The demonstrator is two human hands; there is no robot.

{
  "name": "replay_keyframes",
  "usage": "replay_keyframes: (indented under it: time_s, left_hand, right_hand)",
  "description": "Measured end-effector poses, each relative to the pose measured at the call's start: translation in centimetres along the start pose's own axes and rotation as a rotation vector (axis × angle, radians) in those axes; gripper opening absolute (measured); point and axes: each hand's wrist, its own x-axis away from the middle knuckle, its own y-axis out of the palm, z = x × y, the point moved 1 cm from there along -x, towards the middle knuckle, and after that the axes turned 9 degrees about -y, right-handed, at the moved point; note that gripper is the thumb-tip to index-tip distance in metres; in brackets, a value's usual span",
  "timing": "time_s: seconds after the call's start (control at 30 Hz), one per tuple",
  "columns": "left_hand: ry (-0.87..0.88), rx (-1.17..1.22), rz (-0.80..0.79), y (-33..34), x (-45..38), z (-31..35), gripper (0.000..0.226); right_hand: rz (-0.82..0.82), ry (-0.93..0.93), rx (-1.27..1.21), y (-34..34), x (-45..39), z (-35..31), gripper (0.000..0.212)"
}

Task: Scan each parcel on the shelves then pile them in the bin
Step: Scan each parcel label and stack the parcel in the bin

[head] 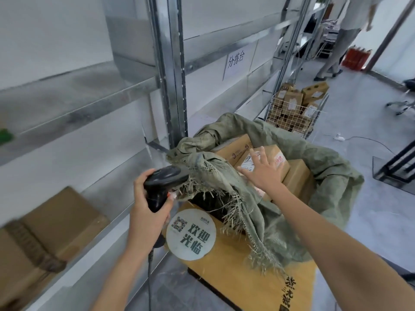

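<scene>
My left hand [148, 212] grips a black barcode scanner [165, 184] by its handle, its cable hanging down. My right hand [261, 170] is spread open, fingers apart, just above a brown parcel [272, 159] with a white label, lying on other cardboard parcels inside the bin [247, 279]. The bin is a yellow box lined with a frayed green woven sack [224, 176]. I cannot tell whether the palm touches the parcel. A large flat cardboard parcel [56, 225] lies on the lower metal shelf [94, 104] at the left.
Grey metal shelving uprights [170, 75] stand just left of the bin. A wire cart [292, 113] full of small brown boxes is behind the bin. A person [343, 37] stands at the far right near red canisters [357, 57]. A black frame [397, 162] is at right.
</scene>
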Motion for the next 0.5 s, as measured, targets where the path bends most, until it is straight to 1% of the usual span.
replay_keyframes:
  time_s: [0.07, 0.13, 0.23, 0.3, 0.37, 0.5]
  left_hand:
    - [0.015, 0.003, 0.034, -2.6, 0.6, 0.1, 0.077]
    - [0.022, 0.001, 0.071, -5.1, 1.4, 0.0, 0.074]
    - [0.019, -0.001, 0.143, -10.0, 3.6, -0.2, 0.074]
    - [0.021, 0.006, 0.182, -13.2, 5.3, -0.5, 0.074]
    - [0.018, 0.037, 0.237, -17.1, 7.5, -0.7, 0.075]
    - [0.025, 0.019, 0.399, -25.0, 13.4, -0.3, 0.083]
  right_hand:
    - [0.126, -0.086, -0.029, -0.5, 1.1, -3.9, 0.080]
    - [0.229, -0.211, -0.042, -0.8, 2.5, -9.1, 0.073]
    - [0.312, -0.402, -0.071, -0.5, 5.6, -18.3, 0.066]
    - [0.305, -0.507, -0.074, 0.2, 7.9, -23.9, 0.064]
    - [0.260, -0.627, -0.061, 1.6, 10.7, -29.5, 0.063]
    - [0.149, -0.834, -0.066, 5.4, 16.7, -39.4, 0.063]
